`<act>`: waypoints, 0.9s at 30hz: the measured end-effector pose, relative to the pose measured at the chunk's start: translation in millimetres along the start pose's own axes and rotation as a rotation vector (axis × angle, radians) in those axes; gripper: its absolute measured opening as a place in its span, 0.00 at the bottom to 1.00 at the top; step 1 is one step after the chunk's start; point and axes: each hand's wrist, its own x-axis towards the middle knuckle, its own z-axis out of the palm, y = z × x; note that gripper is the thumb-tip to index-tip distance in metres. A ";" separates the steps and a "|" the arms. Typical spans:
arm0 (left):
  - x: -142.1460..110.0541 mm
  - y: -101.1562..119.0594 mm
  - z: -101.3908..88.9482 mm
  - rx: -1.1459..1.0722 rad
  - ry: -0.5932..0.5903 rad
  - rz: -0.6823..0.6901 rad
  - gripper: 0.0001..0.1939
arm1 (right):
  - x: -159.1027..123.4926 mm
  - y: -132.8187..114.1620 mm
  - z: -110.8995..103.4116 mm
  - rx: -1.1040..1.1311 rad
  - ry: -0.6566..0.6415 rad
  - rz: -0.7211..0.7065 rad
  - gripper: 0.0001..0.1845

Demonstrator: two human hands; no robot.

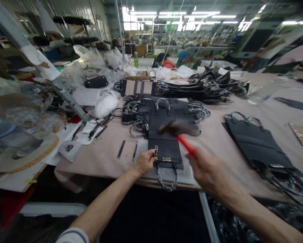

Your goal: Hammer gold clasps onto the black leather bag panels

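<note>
My left hand point(145, 162) is closed round a small metal punch point(156, 150) held upright at the left edge of a black handbag point(166, 148) lying on a grey pad at the table's near edge. My right hand point(208, 172), smeared by motion, grips the red handle of a hammer point(178, 130). The hammer's dark head is blurred in the air above the bag. A gold clasp point(167, 159) shows near the bag's front, and its wrapped handle point(166, 180) hangs over the table edge.
More black handbags point(166, 108) are stacked behind, and another pile point(257, 141) lies to the right. Thin metal tools point(121, 149) lie left of the pad. Plastic bags and clutter fill the left side. A person point(163, 60) sits far back.
</note>
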 end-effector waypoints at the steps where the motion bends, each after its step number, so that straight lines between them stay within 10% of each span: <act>1: 0.1 -0.1 0.0 0.006 0.002 -0.004 0.08 | -4.5 6.6 3.5 -0.080 -0.185 -0.046 0.11; 3: 0.3 -0.3 0.1 0.018 0.005 -0.009 0.08 | -9.4 21.7 4.8 -0.206 -0.352 -0.049 0.11; 15: 4.0 0.1 -1.8 0.007 -0.010 0.010 0.08 | -81.5 167.6 36.1 -0.095 -0.246 0.827 0.14; 18: 6.3 2.8 -3.2 0.017 -0.010 0.006 0.07 | -87.9 172.6 45.4 -0.191 -0.165 0.749 0.12; 23: 11.6 10.9 -8.5 0.057 -0.033 0.005 0.05 | -70.4 136.7 84.9 -0.178 -0.063 0.140 0.25; 27: 10.4 12.7 -10.6 0.090 -0.008 0.000 0.06 | -65.7 114.3 123.3 -0.127 -0.156 0.043 0.26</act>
